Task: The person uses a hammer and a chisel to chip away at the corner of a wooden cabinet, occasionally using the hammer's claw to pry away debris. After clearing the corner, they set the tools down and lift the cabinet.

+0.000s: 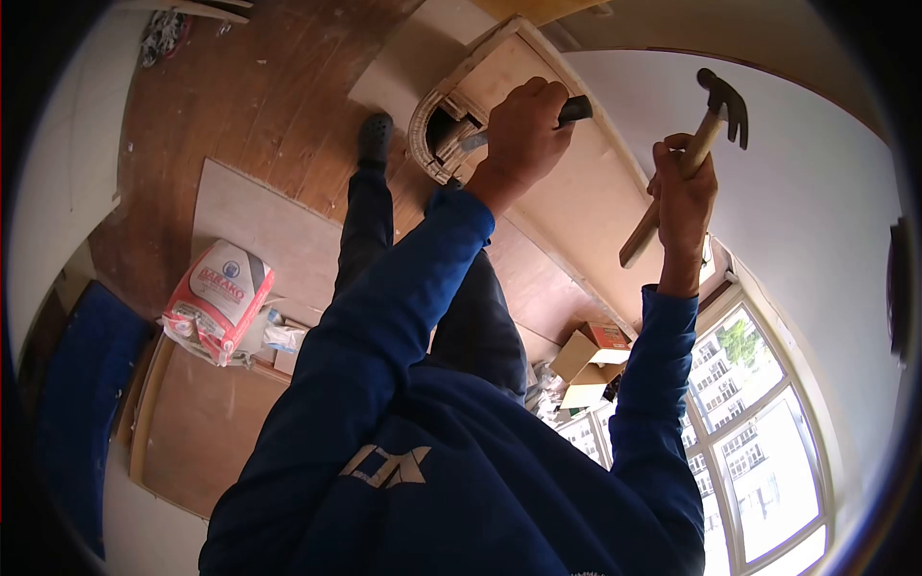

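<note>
My left hand (526,134) is closed around a chisel (576,109). Its dark handle end sticks out to the right of the fist, and its blade points left over the rounded end of a long wooden piece (420,127). That end has a layered, ridged rim around a dark opening. To the right, my right hand (686,187) grips the wooden handle of a claw hammer (727,101), raised with its metal head up. The hammer and chisel are apart. Whether the blade touches the rim is unclear.
A red and white bag (219,293) lies at the left near a board (206,422). An open cardboard box (581,355) is beside the window (759,432). My shoe (376,139) rests on the wooden floor (279,125). A pale wall (816,182) rises at the right.
</note>
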Motion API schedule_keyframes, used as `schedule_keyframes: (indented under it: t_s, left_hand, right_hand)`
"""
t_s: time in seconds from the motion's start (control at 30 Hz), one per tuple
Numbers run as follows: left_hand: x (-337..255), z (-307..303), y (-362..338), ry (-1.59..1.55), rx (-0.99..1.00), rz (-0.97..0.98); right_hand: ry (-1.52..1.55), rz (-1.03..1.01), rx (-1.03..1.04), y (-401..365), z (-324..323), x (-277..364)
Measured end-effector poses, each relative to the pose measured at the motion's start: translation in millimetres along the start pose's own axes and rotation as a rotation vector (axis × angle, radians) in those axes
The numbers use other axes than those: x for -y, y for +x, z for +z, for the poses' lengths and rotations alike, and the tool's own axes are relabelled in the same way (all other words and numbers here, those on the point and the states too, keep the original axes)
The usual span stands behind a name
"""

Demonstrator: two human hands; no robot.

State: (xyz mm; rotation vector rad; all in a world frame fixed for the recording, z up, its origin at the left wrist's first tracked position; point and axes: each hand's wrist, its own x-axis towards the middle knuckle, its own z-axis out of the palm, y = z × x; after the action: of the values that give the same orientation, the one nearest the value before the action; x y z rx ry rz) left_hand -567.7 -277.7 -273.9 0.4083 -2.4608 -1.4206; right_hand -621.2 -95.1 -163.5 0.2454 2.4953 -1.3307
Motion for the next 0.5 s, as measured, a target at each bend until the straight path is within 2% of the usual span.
schedule_keyframes:
  t_s: [0.03,0.1,0.13,0.17,0.23,0.27,0.3,0.37,0.43,0.5]
  left_hand:
    - [0.4,-0.7,0.7,-0.011,-0.011,0.001]
    - [0.3,-0.5,1.9,-0.025,-0.017,0.004]
    - [0.9,-0.1,3.0,-0.018,-0.027,0.003]
    - [1.3,0.1,4.1,-0.011,-0.038,0.002]
    - [5.2,1.2,2.8,0.002,-0.028,-0.014]
    - [7.4,1.7,1.8,0.02,-0.02,-0.034]
    - [8.4,1.2,2.7,0.023,-0.022,-0.032]
    - [7.9,2.0,1.8,0.039,-0.045,-0.027]
    - [6.7,1.0,2.2,0.045,-0.028,-0.017]
    - [5.9,0.1,-0.5,0.054,-0.01,-0.019]
  right_hand:
    - [-0.001,-0.001,0.0,2.9,2.3,-0.5]
    - [0.149,-0.043,-0.157,7.1,12.2,-5.8]
    - [0.287,-0.092,-0.155,5.7,21.5,-20.1]
    - [0.086,-0.026,-0.063,3.5,26.8,-37.1]
    - [-0.499,-0.578,0.203,-8.6,41.5,-47.6]
    - [-0.41,-0.391,0.294,-7.9,36.3,-49.0]
    - [-0.457,-0.424,0.309,-3.0,28.0,-38.5]
    - [-0.476,-0.22,0.288,4.5,20.1,-19.3]
    - [-0.155,0.082,0.166,9.9,21.7,-7.9]
    - [-0.061,0.087,-0.033,15.4,24.8,-6.4]
